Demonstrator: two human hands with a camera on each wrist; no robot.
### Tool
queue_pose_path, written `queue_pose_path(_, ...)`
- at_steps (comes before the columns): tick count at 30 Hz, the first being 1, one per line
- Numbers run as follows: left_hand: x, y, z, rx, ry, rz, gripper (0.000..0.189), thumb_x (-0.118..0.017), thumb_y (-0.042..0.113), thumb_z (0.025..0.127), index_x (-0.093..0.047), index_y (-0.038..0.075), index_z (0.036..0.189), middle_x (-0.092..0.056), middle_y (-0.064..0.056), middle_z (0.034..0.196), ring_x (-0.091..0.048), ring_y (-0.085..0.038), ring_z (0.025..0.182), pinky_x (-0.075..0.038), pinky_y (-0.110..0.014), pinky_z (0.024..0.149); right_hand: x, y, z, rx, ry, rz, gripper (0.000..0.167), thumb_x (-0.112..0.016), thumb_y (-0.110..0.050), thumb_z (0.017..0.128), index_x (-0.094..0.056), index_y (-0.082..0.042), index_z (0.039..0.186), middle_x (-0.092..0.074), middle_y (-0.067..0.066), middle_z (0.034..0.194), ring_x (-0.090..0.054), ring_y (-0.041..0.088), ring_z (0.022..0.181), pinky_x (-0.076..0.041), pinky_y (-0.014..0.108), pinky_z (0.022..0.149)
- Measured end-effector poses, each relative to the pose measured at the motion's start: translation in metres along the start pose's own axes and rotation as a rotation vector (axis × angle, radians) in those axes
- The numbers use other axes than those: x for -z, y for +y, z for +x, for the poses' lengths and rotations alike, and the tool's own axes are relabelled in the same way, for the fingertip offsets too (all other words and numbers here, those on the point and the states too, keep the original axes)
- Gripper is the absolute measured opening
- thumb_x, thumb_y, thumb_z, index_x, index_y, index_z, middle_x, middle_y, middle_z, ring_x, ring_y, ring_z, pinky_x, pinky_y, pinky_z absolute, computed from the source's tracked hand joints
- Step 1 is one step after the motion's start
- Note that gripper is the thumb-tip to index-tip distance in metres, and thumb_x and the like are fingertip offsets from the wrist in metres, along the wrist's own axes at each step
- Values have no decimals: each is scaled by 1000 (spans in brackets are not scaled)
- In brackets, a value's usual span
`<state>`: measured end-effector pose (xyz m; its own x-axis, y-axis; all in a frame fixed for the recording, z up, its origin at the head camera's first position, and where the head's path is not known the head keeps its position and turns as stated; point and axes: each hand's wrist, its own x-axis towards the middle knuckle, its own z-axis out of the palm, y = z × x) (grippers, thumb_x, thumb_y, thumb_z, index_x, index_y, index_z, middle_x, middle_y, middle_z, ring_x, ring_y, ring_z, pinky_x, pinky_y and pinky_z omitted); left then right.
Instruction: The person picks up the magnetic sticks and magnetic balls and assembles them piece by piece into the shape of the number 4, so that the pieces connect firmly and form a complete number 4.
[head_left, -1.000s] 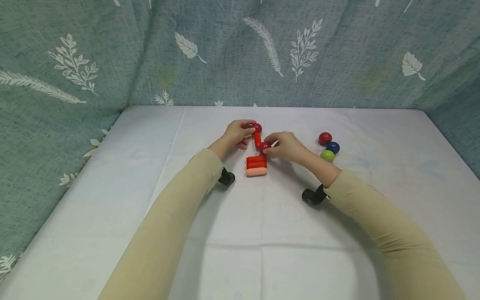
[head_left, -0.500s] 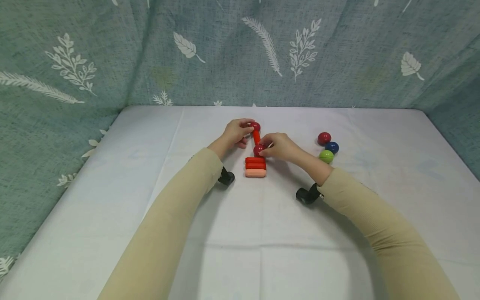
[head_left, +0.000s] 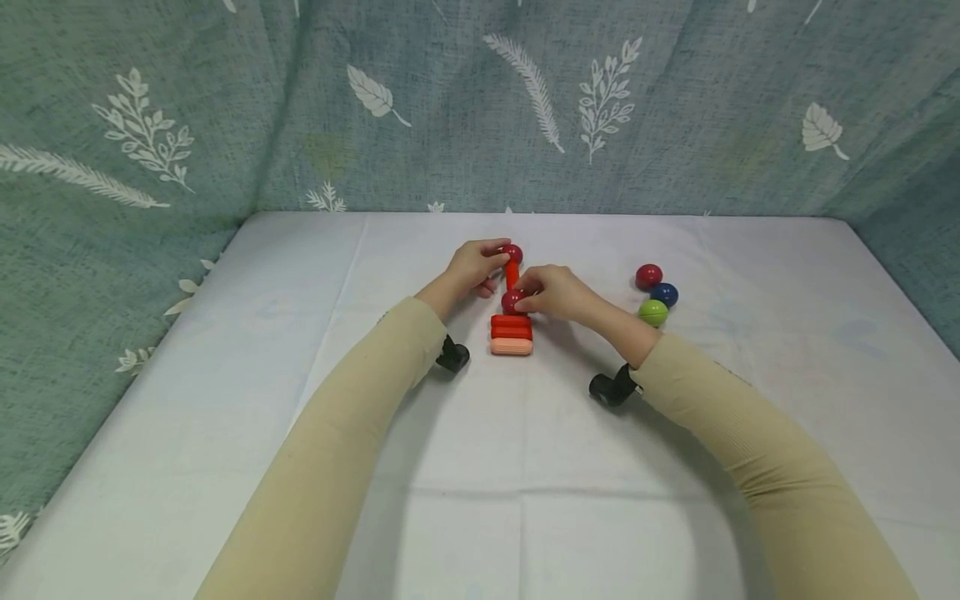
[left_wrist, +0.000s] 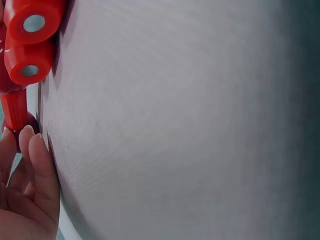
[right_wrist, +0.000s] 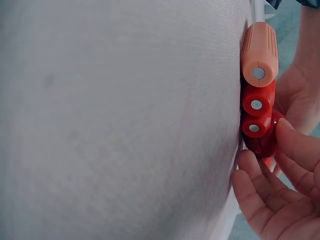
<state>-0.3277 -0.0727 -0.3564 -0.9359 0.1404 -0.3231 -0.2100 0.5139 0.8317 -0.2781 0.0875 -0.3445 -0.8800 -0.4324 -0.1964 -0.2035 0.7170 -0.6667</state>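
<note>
Centrally on the white tabletop (head_left: 450, 525), a slim red rod (head_left: 512, 276) lies lengthwise, pointing away from the person, and it serves as the landmark for everything else. At its far end sits the far red ball (head_left: 514, 253), pinched by the left hand (head_left: 472, 265), which reaches in from the rod's left with thumb and fingers bent close on the ball. At the rod's near end sits the near red ball (head_left: 512, 303), pinched from the rod's right by the right hand (head_left: 558, 293), its thumb and fingertips drawn in on the ball with only the ball's width between them. Nearer the person than the rod, two red bars (head_left: 512, 327) lie crosswise, side by side, with a peach bar (head_left: 512, 346) alongside on their near side; the wrist views show a silvery disc on the end of each. Whether the near red ball touches the closest bar, I cannot tell. Well to the right of the rod, another red ball (head_left: 648, 276), a blue ball (head_left: 664, 294) and a green ball (head_left: 653, 313) are clustered together. Beyond the rod hangs a leaf-patterned green-blue cloth (head_left: 450, 100).
</note>
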Motion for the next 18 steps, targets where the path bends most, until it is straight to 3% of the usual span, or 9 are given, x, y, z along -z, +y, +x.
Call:
queue_pose_path(8, -1, 0, -2, 6, 5, 15, 44, -49, 25, 95, -41, 29, 138, -52, -5, 124, -46, -11, 44, -45, -20, 46, -1, -1, -1, 8, 6, 1, 29, -63, -15, 87, -59, -2, 112, -61, 12, 108, -53, 22, 96, -45, 34, 87)
queue_pose_path(13, 0, 2, -7, -30, -21, 25, 47, -48, 24, 96, -37, 29, 141, -50, -6, 130, -47, -10, 44, -45, -20, 47, 1, -2, -3, 1, 2, 7, 28, -63, -15, 87, -59, -2, 112, -61, 12, 107, -53, 22, 95, -46, 34, 85)
queue_pose_path(18, 5, 1, -16, -75, -1, 103, 49, -52, 25, 94, -37, 27, 141, -50, -6, 133, -44, -10, 44, -43, -20, 47, 2, -1, -3, -3, -6, 23, 29, -63, -16, 87, -59, -3, 112, -61, 11, 107, -52, 22, 94, -46, 33, 84)
